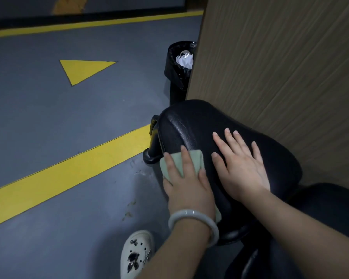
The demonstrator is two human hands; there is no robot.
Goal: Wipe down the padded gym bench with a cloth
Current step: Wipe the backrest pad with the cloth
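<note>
The black padded bench pad (191,125) fills the middle right of the head view. A pale green cloth (195,158) lies folded over the pad's left edge. My left hand (187,184) presses flat on the cloth with straight fingers; a pale bangle sits on that wrist. My right hand (240,166) rests flat on the top of the pad, fingers spread, just right of the cloth. A second black pad (326,204) shows at the lower right, partly behind my right forearm.
A wood-grain panel (280,67) rises directly behind the bench on the right. A black bin (178,65) with a liner and white waste stands beyond the pad. The grey floor (48,117) has yellow lines and a triangle. My white shoe (135,252) is below the bench.
</note>
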